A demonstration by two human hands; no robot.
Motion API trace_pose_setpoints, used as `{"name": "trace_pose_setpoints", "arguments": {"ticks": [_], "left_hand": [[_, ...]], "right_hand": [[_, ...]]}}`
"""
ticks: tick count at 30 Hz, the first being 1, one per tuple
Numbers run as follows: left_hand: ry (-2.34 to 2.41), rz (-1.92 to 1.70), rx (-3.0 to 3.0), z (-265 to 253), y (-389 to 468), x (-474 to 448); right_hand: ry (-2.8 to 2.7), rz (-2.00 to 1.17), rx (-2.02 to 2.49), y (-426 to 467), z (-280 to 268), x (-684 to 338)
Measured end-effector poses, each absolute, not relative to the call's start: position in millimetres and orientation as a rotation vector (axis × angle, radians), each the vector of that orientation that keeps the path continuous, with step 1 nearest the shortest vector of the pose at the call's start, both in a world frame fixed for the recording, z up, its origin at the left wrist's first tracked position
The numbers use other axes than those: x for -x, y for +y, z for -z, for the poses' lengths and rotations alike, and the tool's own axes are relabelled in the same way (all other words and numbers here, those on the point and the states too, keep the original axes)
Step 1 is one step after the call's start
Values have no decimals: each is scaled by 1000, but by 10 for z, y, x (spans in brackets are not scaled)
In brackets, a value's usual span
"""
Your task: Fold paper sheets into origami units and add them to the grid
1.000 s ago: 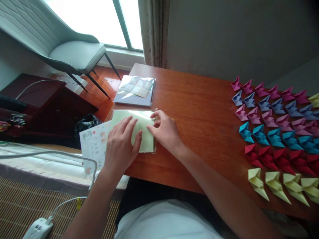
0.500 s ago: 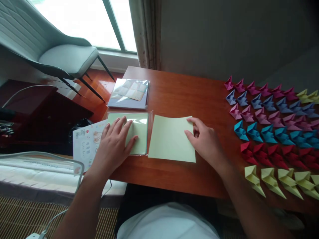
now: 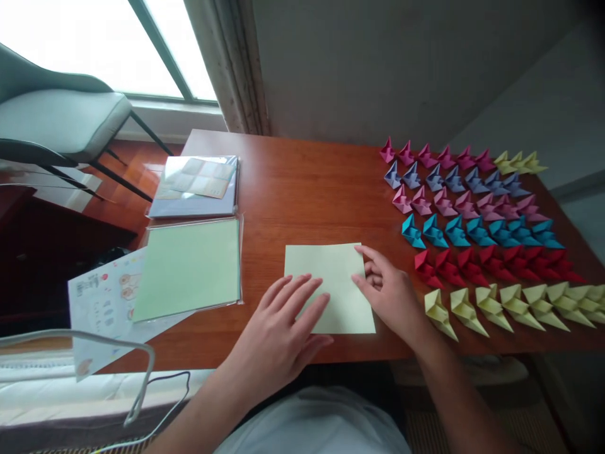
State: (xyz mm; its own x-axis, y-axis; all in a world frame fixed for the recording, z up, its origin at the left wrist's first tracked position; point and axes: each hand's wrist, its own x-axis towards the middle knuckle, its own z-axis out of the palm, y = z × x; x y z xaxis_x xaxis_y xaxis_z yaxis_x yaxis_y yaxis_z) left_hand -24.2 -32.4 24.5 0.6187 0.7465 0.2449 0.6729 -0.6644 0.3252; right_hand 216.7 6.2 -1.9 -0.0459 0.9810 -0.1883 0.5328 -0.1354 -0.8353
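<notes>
A square sheet of pale green paper (image 3: 326, 258) lies on the table in front of me. My right hand (image 3: 385, 287) pinches its right edge near the top corner between thumb and fingers. Over the sheet's lower left part is my left hand (image 3: 288, 328), open, its fingers stretched and slightly spread; whether the fingertips press on the paper I cannot tell. Farther left, a stack of light green paper (image 3: 191, 268) rests in a clear plastic sleeve.
Rows of folded paper shapes, such as the blue row (image 3: 456, 232) and the yellow row (image 3: 510, 306), stand on the right of the wooden table (image 3: 302, 189). A wrapped paper pack (image 3: 196, 186) lies at back left, a printed white sheet (image 3: 99, 309) at front left.
My left hand has left the stack and moved right, over the loose sheet. The sheet, still in my right hand, is now farther from the stack and nearer the folded rows. The view has turned right.
</notes>
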Motion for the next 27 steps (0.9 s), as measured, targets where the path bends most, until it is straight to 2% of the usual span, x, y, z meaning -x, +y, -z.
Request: {"name": "trace_pose_setpoints", "arguments": {"ticks": [4, 7, 9, 13, 19, 23, 27], "left_hand": [[1022, -486, -2692, -222, -333, 279], [1039, -593, -2627, -183, -304, 365], [1066, -725, -2555, -140, -276, 388], [1173, -823, -2422, -90, -219, 355], [1254, -793, -2326, -163, -162, 312], [1308, -789, -2189, -202, -141, 267], [1495, -922, -2198, -253, -154, 199]], "right_hand": [[-1323, -1407, 1585, -3, 71, -2272], [-1316, -1455, 1563, -46, 69, -2304], [-1429, -1326, 1622, -80, 24, -2309], [-1631, -787, 1673, -181, -167, -2331], [-1822, -906, 1352, -353, -285, -2349], [-1631, -842, 1503, -357, -153, -2281], [-1486, -942, 1648, -278, -82, -2221]]}}
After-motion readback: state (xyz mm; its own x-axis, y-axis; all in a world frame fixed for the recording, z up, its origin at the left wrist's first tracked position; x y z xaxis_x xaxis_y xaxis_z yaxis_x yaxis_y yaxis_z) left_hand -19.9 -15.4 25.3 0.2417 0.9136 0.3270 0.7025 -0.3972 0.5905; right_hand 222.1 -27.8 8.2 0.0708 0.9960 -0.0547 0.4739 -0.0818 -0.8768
